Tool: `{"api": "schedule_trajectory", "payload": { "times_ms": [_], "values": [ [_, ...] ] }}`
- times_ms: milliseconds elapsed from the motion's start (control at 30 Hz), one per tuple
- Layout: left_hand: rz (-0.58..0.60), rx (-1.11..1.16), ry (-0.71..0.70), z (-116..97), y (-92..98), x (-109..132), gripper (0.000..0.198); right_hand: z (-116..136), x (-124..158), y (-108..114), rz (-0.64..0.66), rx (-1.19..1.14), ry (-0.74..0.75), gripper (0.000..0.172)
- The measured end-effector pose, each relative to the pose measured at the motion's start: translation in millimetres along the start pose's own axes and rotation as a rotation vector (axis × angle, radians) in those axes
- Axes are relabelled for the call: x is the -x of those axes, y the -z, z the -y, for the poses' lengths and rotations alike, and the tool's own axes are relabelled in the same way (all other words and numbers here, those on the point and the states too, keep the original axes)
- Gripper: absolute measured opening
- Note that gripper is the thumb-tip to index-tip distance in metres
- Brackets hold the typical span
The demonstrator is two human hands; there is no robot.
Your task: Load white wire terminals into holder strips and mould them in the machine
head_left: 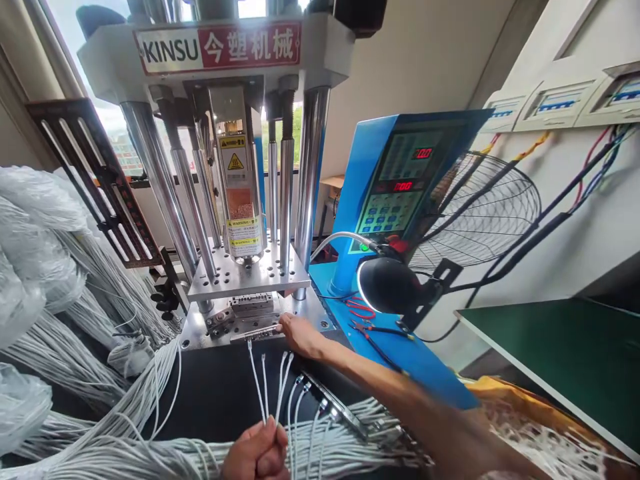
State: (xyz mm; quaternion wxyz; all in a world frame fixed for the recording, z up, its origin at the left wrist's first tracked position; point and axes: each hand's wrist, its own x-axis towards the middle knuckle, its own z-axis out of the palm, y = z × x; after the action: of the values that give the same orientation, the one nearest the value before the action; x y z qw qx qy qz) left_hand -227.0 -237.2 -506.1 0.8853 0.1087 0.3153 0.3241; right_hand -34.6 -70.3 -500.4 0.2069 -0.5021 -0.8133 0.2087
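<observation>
Several white cables [259,390] with small connector ends are pinched in my left hand [257,450], low in the middle of the view. Their ends fan upward over the black work surface. My right hand [299,337] reaches in from the right, its fingertips at the right end of a metal mold bar [257,333] on the machine bed. The fingers look closed, but whether they grip the bar or only touch it I cannot tell. Behind it sits a steel mold block [250,303]. A second metal bar [335,403] with cables in it lies right of my left hand.
The press [247,287] with its steel columns stands ahead. A lamp [390,285], red-handled pliers [377,330] and a blue control box [395,187] are at the right. Bundles of white cable [100,347] fill the left. Scraps lie in a yellow bag [500,387].
</observation>
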Motion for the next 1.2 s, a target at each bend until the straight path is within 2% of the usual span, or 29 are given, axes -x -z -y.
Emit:
{"api": "schedule_trajectory", "payload": {
  "times_ms": [133, 200, 300, 400, 533, 667, 733, 767, 867, 900, 933, 1033, 1200],
  "values": [
    [-0.104, 0.043, -0.073, -2, -22.5, 8, 0.048, 0, 12, -7, 0.001, 0.120, -0.068, 0.025],
    [-0.067, -0.002, -0.078, -2, -27.9, 20, 0.046, -4, 15, -3, -0.014, 0.168, -0.109, 0.028],
    [0.011, -0.113, -0.100, 3, -22.5, 36, 0.044, -15, 25, 7, -0.023, 0.228, -0.172, 0.034],
    [-0.019, -0.129, -0.141, 8, -10.1, 41, 0.044, -27, 46, 11, -0.016, 0.279, -0.210, 0.036],
    [-0.013, -0.129, -0.152, 14, -1.2, 30, 0.043, -32, 75, 13, -0.005, 0.341, -0.191, 0.032],
    [0.009, -0.190, -0.175, 21, -2.5, 18, 0.041, -16, 92, 24, -0.052, 0.406, -0.117, 0.029],
    [0.022, -0.232, -0.188, 23, -4.6, 15, 0.042, 1, 99, 31, -0.099, 0.220, -0.115, 0.027],
    [0.036, -0.256, -0.188, 24, -5.6, 14, 0.043, 12, 103, 33, -0.068, 0.021, -0.127, 0.027],
    [0.054, -0.310, -0.144, 25, -7.3, 11, 0.045, 42, 112, 32, 0.199, -0.759, -0.195, 0.038],
    [0.049, -0.324, -0.128, 26, -7.0, 10, 0.045, 50, 113, 29, 0.255, -0.977, -0.233, 0.043],
    [0.039, -0.339, -0.112, 27, -6.1, 9, 0.046, 57, 113, 24, 0.257, -1.139, -0.268, 0.046],
    [0.008, -0.393, -0.089, 31, -0.5, 5, 0.050, 66, 109, 12, 0.131, -1.331, -0.293, 0.047],
    [-0.042, -0.437, -0.063, 33, 6.5, 2, 0.056, 66, 100, 6, 0.076, -1.369, -0.282, 0.046]
  ]
}}
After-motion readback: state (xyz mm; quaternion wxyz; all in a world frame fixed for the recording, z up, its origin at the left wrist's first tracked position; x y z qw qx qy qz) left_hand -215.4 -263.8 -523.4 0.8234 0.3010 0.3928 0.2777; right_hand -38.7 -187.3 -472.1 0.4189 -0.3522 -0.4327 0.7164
